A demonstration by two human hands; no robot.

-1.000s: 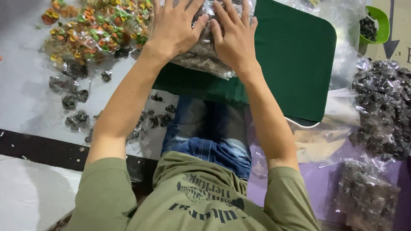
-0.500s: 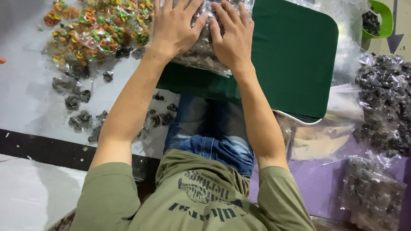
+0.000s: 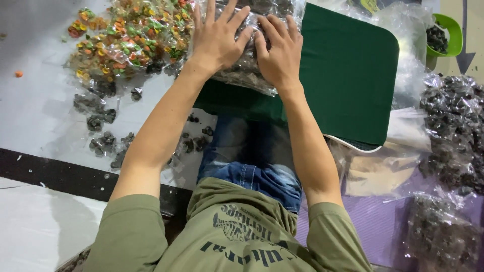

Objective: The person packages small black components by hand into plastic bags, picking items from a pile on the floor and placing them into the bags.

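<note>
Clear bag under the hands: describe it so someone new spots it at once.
Start at the dark green mat on the person's lap. On its left part lies a clear plastic bag packed with small dark pieces, with the left hand and right hand pressed flat on it. The pile just left holds orange and green pieces; the other dark bags lie far right, untouched.

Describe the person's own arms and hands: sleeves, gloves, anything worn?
Both arms are bare from the short sleeves of an olive-green T-shirt with dark print on the chest. The left hand and right hand are ungloved; no rings, watch or wristbands show.
</note>
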